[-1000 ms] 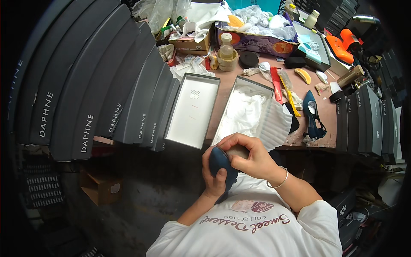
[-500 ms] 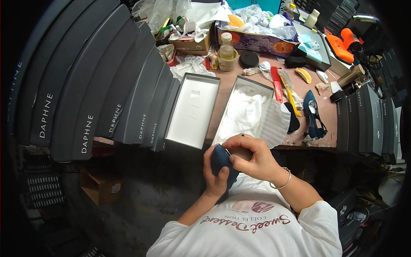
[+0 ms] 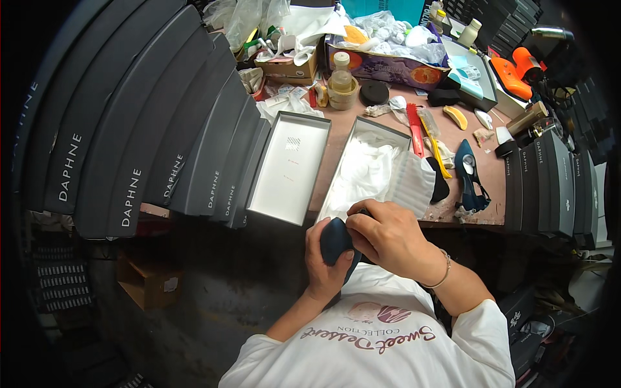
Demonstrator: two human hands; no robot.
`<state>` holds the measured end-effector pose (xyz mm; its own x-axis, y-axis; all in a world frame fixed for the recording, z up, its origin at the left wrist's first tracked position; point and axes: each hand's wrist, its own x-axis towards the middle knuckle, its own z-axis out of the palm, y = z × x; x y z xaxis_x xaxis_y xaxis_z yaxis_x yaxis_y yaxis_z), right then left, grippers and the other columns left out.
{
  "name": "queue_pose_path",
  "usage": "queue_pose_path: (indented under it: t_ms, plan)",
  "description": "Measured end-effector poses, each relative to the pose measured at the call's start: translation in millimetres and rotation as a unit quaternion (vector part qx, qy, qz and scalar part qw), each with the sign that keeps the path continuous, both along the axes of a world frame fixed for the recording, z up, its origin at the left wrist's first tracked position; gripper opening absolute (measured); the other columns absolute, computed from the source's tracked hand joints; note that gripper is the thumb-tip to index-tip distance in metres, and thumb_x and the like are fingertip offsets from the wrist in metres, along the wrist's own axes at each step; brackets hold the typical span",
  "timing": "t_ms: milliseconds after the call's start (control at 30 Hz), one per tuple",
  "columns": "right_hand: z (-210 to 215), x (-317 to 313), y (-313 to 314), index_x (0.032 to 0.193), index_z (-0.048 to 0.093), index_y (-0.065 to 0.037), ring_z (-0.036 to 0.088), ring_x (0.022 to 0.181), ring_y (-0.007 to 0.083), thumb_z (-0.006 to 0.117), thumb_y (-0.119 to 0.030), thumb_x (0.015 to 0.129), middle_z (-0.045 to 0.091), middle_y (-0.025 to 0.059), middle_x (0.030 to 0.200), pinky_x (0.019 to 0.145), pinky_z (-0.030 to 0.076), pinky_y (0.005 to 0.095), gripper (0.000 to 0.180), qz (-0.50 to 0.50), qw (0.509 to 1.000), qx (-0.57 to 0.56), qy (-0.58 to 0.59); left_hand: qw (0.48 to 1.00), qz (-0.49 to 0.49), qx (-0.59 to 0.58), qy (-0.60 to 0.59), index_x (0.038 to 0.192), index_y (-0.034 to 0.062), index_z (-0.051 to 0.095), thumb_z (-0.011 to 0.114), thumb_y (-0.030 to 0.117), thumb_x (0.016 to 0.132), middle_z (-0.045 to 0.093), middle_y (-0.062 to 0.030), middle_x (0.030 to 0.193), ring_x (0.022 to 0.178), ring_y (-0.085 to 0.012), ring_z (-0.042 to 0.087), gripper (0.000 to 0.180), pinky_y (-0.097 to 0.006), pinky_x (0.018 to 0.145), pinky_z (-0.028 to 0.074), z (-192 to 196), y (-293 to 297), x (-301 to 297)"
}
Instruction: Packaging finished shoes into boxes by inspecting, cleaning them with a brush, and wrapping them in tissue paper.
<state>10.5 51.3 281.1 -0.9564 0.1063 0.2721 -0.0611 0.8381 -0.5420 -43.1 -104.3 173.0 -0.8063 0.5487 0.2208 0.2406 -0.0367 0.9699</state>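
A dark blue pointed shoe (image 3: 335,242) is gripped in my left hand (image 3: 320,275), its toe up and held just in front of my shirt. My right hand (image 3: 398,236) works close against the shoe, fingers curled; a bit of something dark shows at the fingertips, but I cannot tell what it is. A matching blue slingback shoe (image 3: 464,158) lies on the table at the right. Beyond my hands is an open shoe box with white tissue paper (image 3: 365,169) and a striped translucent sheet (image 3: 414,181). The white-lined box lid (image 3: 289,174) lies to its left.
Grey shoe boxes (image 3: 149,123) are stacked high at the left, with more boxes (image 3: 533,187) at the right. A red brush (image 3: 414,126), a yellow-handled brush (image 3: 437,152), a bottle (image 3: 341,77) and a purple carton (image 3: 388,66) are on the table. A cardboard box (image 3: 150,281) stands below.
My right hand has turned over the shoe, its knuckles now more toward me and its fingers more curled. The brownish surface seen under it before is now hidden. My left hand keeps its hold.
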Motion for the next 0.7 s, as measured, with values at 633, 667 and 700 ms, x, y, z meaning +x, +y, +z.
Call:
queue_pose_path:
  t_ms: [633,667,700]
  plan:
    - [-12.5,-19.9,28.2,0.088,0.057,0.002,0.060,0.075,0.0278,0.061,0.003,0.072,0.060,0.0140,0.094,0.066,0.049,0.0332,0.017,-0.095,0.990,-0.105,0.011,1.000,0.009,-0.003,0.019,0.129,0.0006,0.044,0.066,0.043,0.085,0.051,-0.0166,0.113,0.101,-0.0285,0.054,0.065,-0.038,0.087,0.044,-1.2,-2.8,-2.8]
    - [-12.0,-18.6,30.3,0.088,0.058,0.003,0.060,0.073,0.0236,0.059,0.003,0.073,0.061,0.0137,0.093,0.065,0.048,0.0306,0.015,-0.068,0.987,-0.146,-0.012,1.000,0.004,0.003,-0.005,0.129,0.0005,0.045,0.065,0.045,0.085,0.051,-0.0168,0.113,0.102,-0.0279,0.054,0.066,-0.038,0.088,0.044,-3.4,-3.1,-3.3]
    - [-11.5,-17.9,30.2,0.088,0.058,0.004,0.060,0.071,0.0194,0.057,0.003,0.075,0.062,0.0133,0.093,0.064,0.048,0.0279,0.013,-0.040,0.981,-0.186,-0.036,1.000,-0.001,0.010,-0.029,0.128,0.0003,0.045,0.063,0.048,0.085,0.051,-0.0170,0.114,0.102,-0.0273,0.054,0.067,-0.037,0.089,0.044,-4.3,-2.9,-3.9]
